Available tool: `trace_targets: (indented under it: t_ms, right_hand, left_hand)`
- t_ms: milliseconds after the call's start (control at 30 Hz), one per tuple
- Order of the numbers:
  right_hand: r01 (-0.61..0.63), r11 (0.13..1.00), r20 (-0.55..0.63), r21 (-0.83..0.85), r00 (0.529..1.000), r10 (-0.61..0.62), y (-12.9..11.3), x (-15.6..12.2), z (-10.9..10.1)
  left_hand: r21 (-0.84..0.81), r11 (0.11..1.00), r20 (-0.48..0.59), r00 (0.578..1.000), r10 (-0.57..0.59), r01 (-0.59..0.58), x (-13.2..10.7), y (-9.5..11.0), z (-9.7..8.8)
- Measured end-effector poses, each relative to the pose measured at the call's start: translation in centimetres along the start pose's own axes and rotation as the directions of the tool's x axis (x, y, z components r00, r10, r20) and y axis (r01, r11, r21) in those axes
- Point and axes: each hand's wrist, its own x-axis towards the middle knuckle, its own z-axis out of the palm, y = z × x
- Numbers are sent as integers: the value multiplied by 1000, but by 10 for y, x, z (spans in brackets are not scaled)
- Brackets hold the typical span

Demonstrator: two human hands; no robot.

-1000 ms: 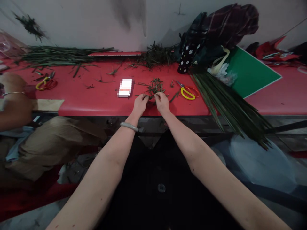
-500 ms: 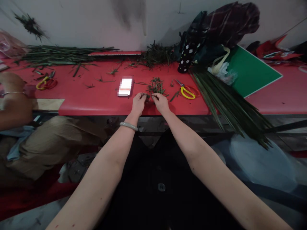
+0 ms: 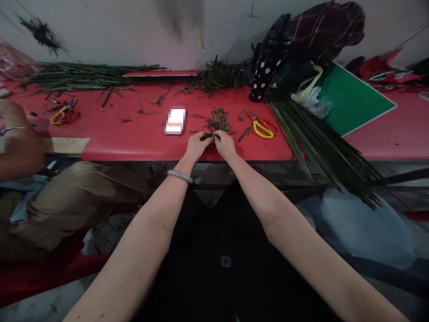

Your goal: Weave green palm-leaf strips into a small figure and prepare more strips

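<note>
Over the front of the red-covered table, my left hand (image 3: 197, 145) and my right hand (image 3: 224, 144) meet fingertip to fingertip. Both are pinched on a dark green leaf strip (image 3: 208, 133), mostly hidden by the fingers; a thin end seems to stick out to the left. Just beyond my right hand lies a small pile of cut leaf pieces (image 3: 219, 120). A phone (image 3: 175, 120) with a bright, blurred-out screen rests behind my left hand. To the right of my right hand are scissors (image 3: 263, 129) with yellow and red handles.
Long green leaves (image 3: 321, 143) hang over the table's front edge at right, near a flowered black umbrella (image 3: 263, 74) and a green board (image 3: 358, 100). Leaf stalks (image 3: 83, 76) line the wall. Another person's arm (image 3: 20, 134) and second scissors (image 3: 65, 115) are at left.
My left hand's fingertips have moved right to meet my right hand, closing the small gap between them. A thin strip end now shows left of my left hand.
</note>
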Motion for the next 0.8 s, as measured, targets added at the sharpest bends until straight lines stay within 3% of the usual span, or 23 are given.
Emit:
trace_targets:
  t_ms: [367, 533, 700, 800]
  right_hand:
    - [-18, 999, -94, -38, 995, 15, -1, -2, 1]
    - [-4, 1000, -108, 18, 994, 6, 0, -3, 1]
    - [77, 988, -126, 135, 990, -60, 2, -3, 2]
    - [146, 977, -138, 153, 982, -125, 3, -3, 2]
  left_hand:
    - [-13, 996, -168, 982, -84, 83, 1, -1, 7]
    - [-5, 996, -147, 985, -92, 92, 1, 1, 5]
    - [270, 962, -61, 997, 50, -32, -1, 3, 2]
    - [403, 914, -2, 998, 60, -54, -2, 5, 3]
